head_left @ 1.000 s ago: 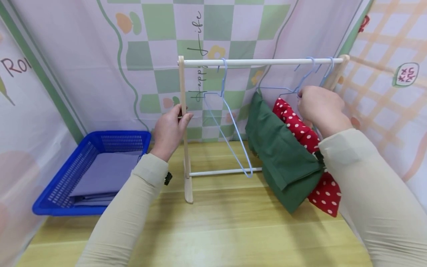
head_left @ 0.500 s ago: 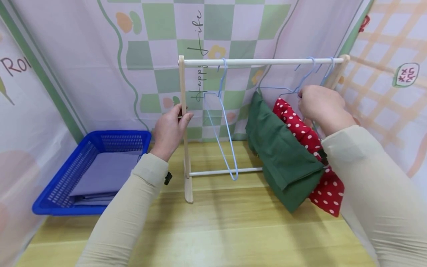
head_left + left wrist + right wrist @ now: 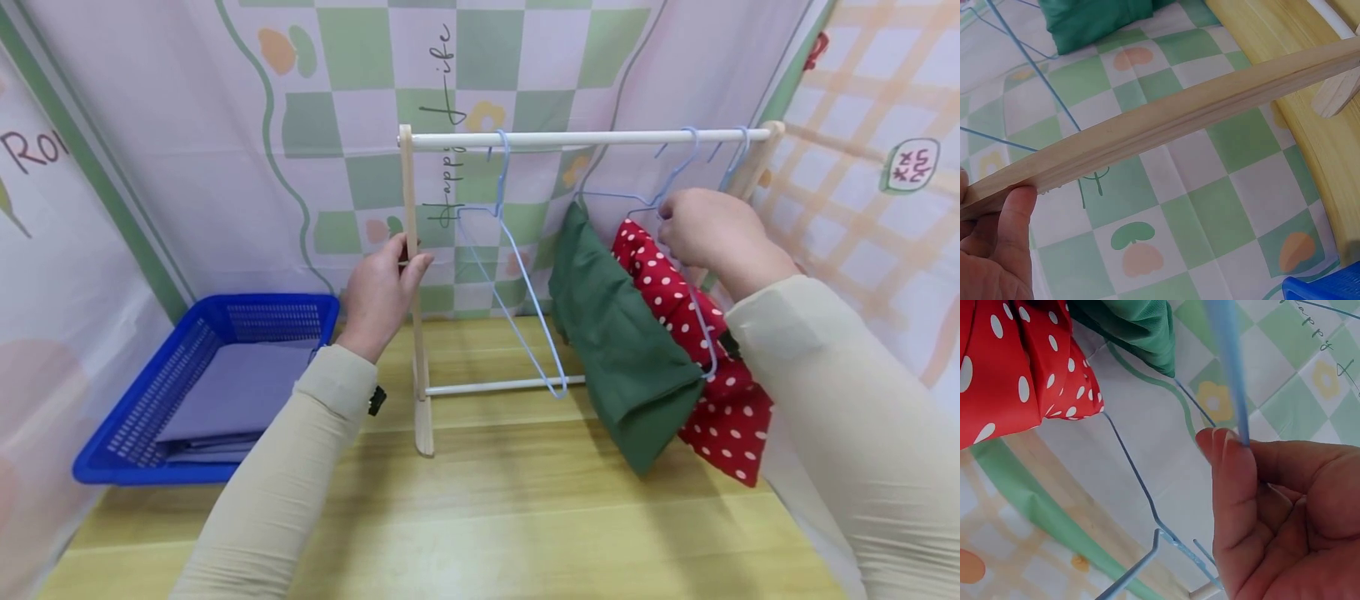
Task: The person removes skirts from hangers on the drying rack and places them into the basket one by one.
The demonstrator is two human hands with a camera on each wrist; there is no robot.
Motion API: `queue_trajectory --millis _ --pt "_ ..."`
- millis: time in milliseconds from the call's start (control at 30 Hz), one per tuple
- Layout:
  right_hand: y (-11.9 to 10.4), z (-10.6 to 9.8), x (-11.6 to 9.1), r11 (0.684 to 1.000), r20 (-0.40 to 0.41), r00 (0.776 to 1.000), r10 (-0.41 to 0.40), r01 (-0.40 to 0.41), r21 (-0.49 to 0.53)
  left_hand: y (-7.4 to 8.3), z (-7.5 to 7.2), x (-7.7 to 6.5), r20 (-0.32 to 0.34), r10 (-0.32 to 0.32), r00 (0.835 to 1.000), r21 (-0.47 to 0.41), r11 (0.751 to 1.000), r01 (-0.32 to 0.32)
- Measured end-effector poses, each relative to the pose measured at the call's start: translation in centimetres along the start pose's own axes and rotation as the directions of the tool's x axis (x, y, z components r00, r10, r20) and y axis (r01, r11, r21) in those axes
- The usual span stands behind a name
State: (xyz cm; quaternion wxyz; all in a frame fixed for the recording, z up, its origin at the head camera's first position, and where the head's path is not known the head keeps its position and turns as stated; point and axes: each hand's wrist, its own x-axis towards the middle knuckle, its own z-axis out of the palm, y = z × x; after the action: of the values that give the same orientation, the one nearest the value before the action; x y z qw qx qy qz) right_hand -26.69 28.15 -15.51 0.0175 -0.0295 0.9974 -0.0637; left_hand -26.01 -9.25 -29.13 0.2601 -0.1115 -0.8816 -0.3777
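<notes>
My left hand (image 3: 378,296) grips the upright wooden post (image 3: 411,192) of a small clothes rack, thumb and fingers on opposite sides. At the right, my right hand (image 3: 712,233) pinches a light blue wire hanger (image 3: 1227,369) just below its hook, which sits on the white rail (image 3: 585,139). A folded green cloth garment (image 3: 630,333) hangs from this hanger. Close behind it, a red garment with white dots (image 3: 738,425) hangs on another blue hanger (image 3: 1138,478). A bare blue hanger (image 3: 532,292) hangs near the left end of the rail.
A blue plastic basket (image 3: 127,417) at the left holds folded grey-purple cloth (image 3: 232,383). The rack stands on a wood-grain table (image 3: 465,517). A lower white bar (image 3: 495,387) joins its sides. Printed curtains (image 3: 360,50) surround the table at the back and sides.
My right hand has shifted slightly left, and the hanger with the green garment has moved left too. The bare hanger has swung away and back. My left hand has stayed on the post.
</notes>
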Motion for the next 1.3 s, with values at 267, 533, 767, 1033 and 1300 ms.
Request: queue_trajectory --millis 267,533,767,1033,1300 --pt "0.0 0.0 0.1 0.999 0.002 1.000 -0.029 0.029 0.029 0.0 -0.1 -0.1 0.002 0.006 1.000 -0.001 1.000 -0.006" --pt "-0.2 0.6 0.2 0.989 -0.019 0.999 -0.044 0.046 0.139 0.0 -0.1 -0.1 0.004 0.004 1.000 0.003 1.000 -0.004" --pt "-0.5 1.1 0.4 0.945 -0.004 0.999 -0.046 0.045 0.323 0.1 0.0 -0.1 -0.007 0.011 1.000 0.003 1.000 -0.011" --pt "-1.2 1.5 0.8 0.867 0.038 0.998 -0.041 0.017 0.497 0.0 0.0 -0.1 -0.004 0.002 1.000 -0.002 1.000 -0.002" --pt "-1.5 1.4 0.8 0.906 0.017 0.998 -0.061 0.048 0.421 0.0 0.0 -0.1 -0.002 -0.002 1.000 0.004 1.000 0.002"
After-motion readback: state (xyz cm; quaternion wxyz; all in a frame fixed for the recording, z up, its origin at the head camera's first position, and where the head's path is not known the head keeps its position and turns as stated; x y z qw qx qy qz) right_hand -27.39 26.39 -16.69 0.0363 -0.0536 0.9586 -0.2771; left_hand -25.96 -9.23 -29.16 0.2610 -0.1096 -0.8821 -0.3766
